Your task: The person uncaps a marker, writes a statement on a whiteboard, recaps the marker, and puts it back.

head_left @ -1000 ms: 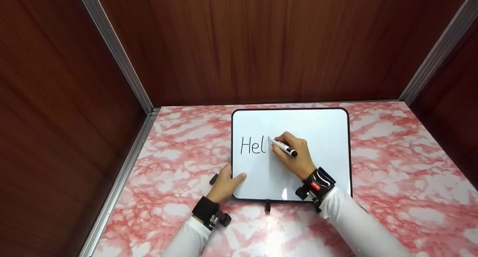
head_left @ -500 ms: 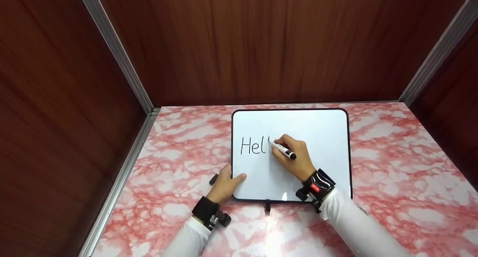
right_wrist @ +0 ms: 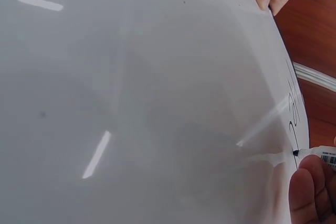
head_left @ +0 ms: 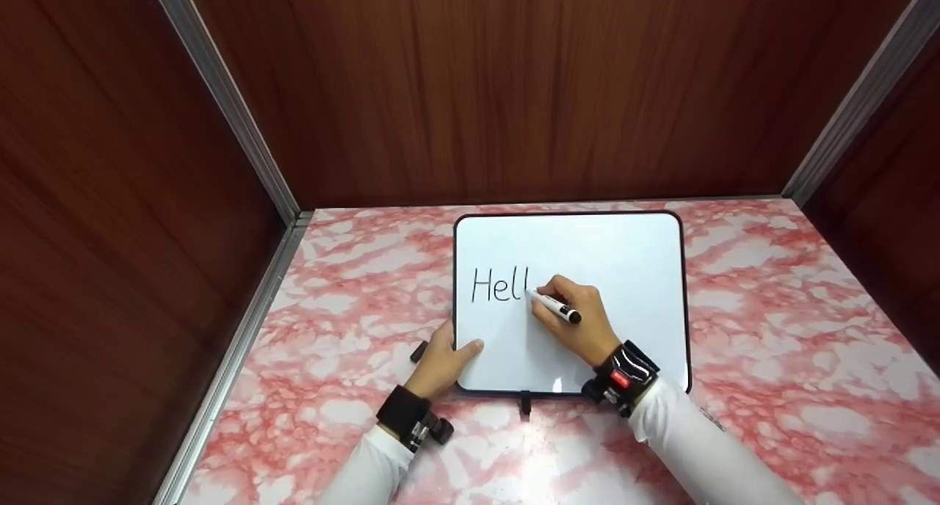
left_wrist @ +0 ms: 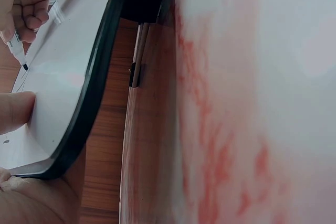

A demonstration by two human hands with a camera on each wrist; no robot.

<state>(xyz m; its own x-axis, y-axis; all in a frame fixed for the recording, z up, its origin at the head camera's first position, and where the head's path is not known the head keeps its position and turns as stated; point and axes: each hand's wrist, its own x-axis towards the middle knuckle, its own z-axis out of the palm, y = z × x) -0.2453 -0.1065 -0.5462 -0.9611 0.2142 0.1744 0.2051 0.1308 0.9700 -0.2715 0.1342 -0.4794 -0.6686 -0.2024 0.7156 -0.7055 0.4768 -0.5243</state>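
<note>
A whiteboard [head_left: 609,248] with a dark frame is propped on the table, bearing the black handwritten letters "Hel" [head_left: 496,285] and part of a second "l" stroke. My right hand [head_left: 576,321] pinches a white marker [head_left: 556,307] with a black end, its dark tip on the board at the lower part of that stroke. In the right wrist view the marker's tip [right_wrist: 296,152] meets the line. My left hand [head_left: 440,358] grips the board's lower left edge, thumb over the front and the other fingers behind it. The left wrist view shows that thumb [left_wrist: 18,111] on the white surface.
The table [head_left: 352,314] has a red and white marbled top. A small black piece [head_left: 418,351] shows beside my left hand, and another black piece [head_left: 525,404] sticks out under the board's lower edge. Wood-grain panels [head_left: 477,86] with metal corner strips stand behind and at both sides.
My right hand has moved the marker down the board, lengthening the second "l" stroke. My left hand keeps its grip on the board's edge.
</note>
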